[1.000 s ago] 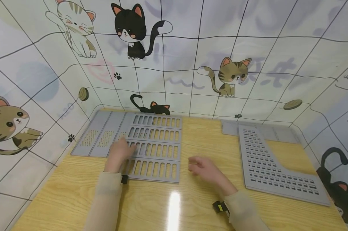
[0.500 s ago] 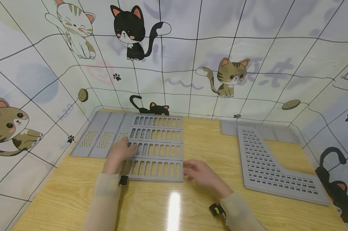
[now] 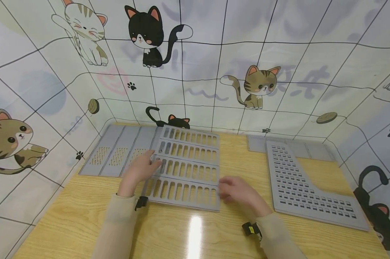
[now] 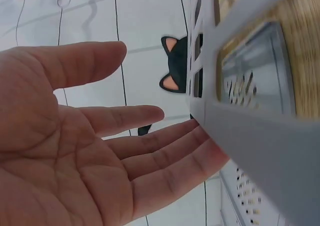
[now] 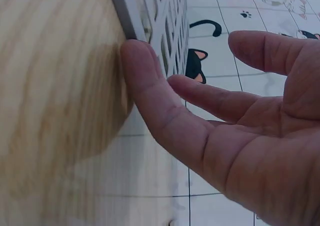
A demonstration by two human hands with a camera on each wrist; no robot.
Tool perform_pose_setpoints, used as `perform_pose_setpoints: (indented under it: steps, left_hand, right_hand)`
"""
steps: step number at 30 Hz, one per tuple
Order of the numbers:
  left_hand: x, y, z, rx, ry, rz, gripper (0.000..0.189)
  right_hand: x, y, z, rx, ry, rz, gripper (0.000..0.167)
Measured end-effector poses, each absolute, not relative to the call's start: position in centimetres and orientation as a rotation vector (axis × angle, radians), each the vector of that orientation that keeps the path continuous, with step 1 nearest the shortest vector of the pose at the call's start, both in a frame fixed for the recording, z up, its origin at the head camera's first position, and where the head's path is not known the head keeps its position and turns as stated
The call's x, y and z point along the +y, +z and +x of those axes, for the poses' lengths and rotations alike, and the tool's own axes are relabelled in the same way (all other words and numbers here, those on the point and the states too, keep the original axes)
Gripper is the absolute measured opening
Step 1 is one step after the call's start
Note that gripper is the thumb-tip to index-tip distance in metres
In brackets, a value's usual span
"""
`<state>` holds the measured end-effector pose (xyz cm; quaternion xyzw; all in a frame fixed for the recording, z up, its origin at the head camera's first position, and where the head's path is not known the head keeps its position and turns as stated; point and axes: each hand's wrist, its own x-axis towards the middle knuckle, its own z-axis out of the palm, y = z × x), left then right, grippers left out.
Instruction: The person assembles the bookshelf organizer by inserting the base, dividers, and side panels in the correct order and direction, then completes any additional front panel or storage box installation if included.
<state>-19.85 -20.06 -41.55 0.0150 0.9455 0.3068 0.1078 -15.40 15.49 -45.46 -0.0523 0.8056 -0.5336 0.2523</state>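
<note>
A grey slotted panel (image 3: 188,181) lies at mid-table, its left part over a grey perforated panel (image 3: 112,140). My left hand (image 3: 140,168) is at the slotted panel's left side. In the left wrist view, the lower fingers (image 4: 175,178) are nearly straight and reach the panel's edge, while the thumb and index finger stand apart from it. My right hand (image 3: 237,190) is beside the panel's right edge. The right wrist view shows one gently bent fingertip (image 5: 140,61) against that edge, with the thumb held off it.
To the right lies a grey panel with a curved cut-out and rows of small slots (image 3: 306,212). Flat grey pieces (image 3: 257,143) lie behind it by the back wall. Cat-print sheeting (image 3: 204,61) encloses the wooden table (image 3: 169,230) at the back and sides.
The slotted panel has shifted right and turned slightly, uncovering more of the perforated panel. My left hand has moved right with it. My right hand came to its right edge, then moved back right.
</note>
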Motion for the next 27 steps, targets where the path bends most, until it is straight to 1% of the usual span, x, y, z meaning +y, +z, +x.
perform_pose_setpoints:
  steps: [3, 10, 21, 27]
  left_hand:
    - [-19.1, -41.7, -19.8, 2.760, 0.915, 0.077, 0.068]
    - [-17.2, -42.4, -19.7, 2.744, 0.921, 0.199, 0.069]
    - [-15.5, -43.0, -19.5, 2.669, 0.846, 0.265, 0.071]
    - [-15.1, -43.0, -19.5, 2.649, 0.802, 0.238, 0.071]
  right_hand:
    - [16.2, -45.1, -15.6, 2.218, -1.419, -0.137, 0.047]
    - [18.1, -44.8, -16.2, 2.283, -1.327, -0.163, 0.038]
    - [19.3, -43.8, -16.3, 2.336, -1.263, -0.116, 0.041]
    - [19.1, -43.4, -16.2, 2.319, -1.269, -0.105, 0.044]
